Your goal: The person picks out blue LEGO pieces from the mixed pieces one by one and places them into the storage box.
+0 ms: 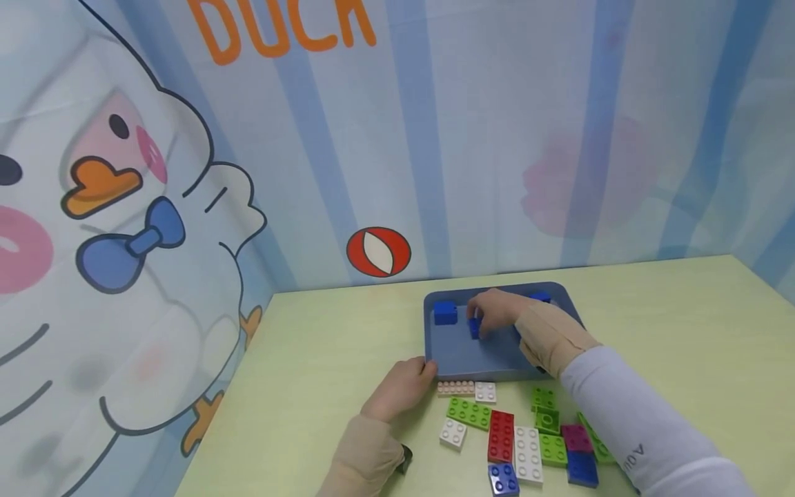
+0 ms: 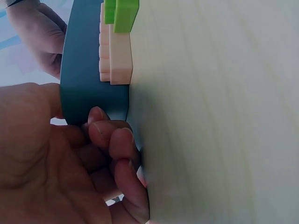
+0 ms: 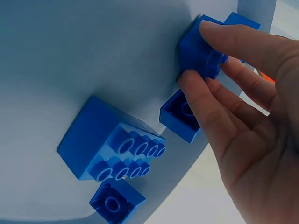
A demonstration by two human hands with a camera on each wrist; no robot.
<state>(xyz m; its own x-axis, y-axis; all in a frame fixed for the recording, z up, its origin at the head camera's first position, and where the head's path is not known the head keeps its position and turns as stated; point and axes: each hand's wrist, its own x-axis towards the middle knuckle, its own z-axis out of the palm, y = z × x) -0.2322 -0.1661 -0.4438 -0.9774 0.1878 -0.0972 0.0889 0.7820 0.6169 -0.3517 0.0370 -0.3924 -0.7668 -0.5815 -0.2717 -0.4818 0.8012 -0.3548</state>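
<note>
The grey-blue tray (image 1: 456, 355) lies on the table, with my left hand (image 1: 400, 390) at its near left corner. In the left wrist view, the left thumb and curled fingers grip the tray wall (image 2: 93, 100) from both sides. Reaching over the tray, my right hand (image 1: 497, 309) pinches a blue toy building brick (image 3: 194, 49) between thumb and fingers, close to the tray floor. Around it in the tray are more blue bricks: a large studded one (image 3: 86, 137), a small one on its side (image 3: 175, 123) and another small one (image 3: 117, 200).
Loose bricks lie in front of the tray: a pink one (image 1: 456, 388), a red one (image 1: 500, 436), a long white one (image 1: 528, 454), several green ones (image 1: 553, 449), a magenta one (image 1: 576, 438) and blue ones (image 1: 582, 469). A printed cloth (image 1: 497, 138) hangs behind the table.
</note>
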